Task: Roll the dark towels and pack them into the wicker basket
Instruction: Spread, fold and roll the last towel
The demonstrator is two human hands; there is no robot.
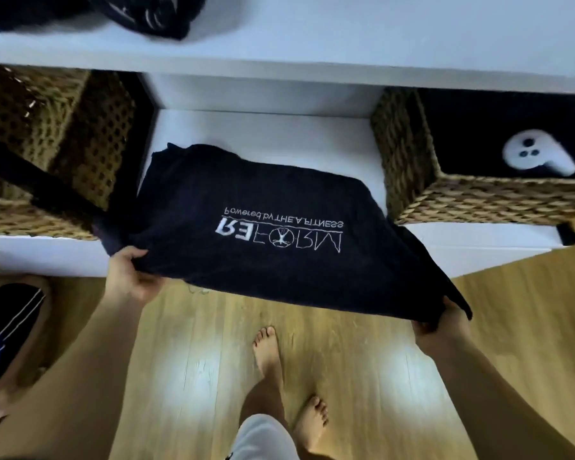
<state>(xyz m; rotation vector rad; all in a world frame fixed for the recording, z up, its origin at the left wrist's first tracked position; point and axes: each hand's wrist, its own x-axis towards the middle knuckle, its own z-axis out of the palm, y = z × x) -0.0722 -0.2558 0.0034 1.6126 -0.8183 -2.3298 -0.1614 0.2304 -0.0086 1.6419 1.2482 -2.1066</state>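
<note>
1. The white shelf [263, 127] is carrying the spread dark towel [263, 194].
2. A left basket [63, 127] and a right basket [409, 154], both wicker, are flanking the towel.
3. The left hand [130, 273] and the right hand [442, 327] are each clamping a grip on the towel's near corners.
4. A white controller [535, 156] is lying in the right basket.

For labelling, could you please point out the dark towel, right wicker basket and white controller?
dark towel [279, 194]: head view, flat middle.
right wicker basket [478, 200]: head view, front wall.
white controller [518, 161]: head view, round face.
</note>
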